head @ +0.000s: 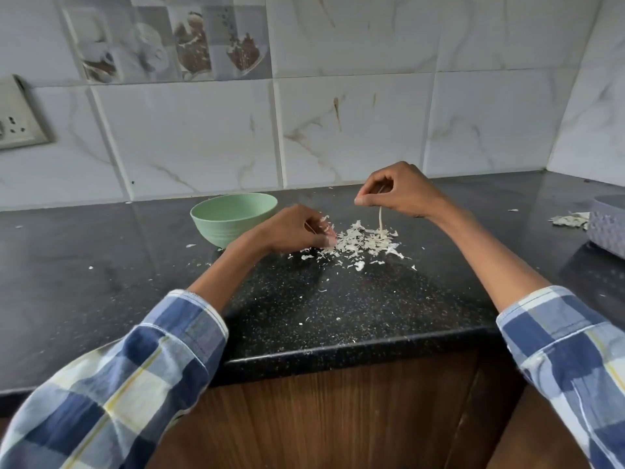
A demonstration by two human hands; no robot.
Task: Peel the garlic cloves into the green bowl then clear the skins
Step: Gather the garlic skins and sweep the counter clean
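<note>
A pale green bowl (233, 214) stands on the black countertop (338, 299), near the wall; its inside is hidden from here. A heap of white garlic skins (362, 242) lies to its right. My left hand (297, 228) rests at the heap's left edge, fingers curled around skins. My right hand (399, 191) hovers above the heap, pinching a thin pale garlic stem (380, 220) that hangs down to the skins.
A grey textured container (608, 228) sits at the right edge with more skins (570, 220) beside it. Small skin flakes are scattered across the counter. A wall socket (17, 120) is at the left. The tiled wall runs behind, with a corner at the right.
</note>
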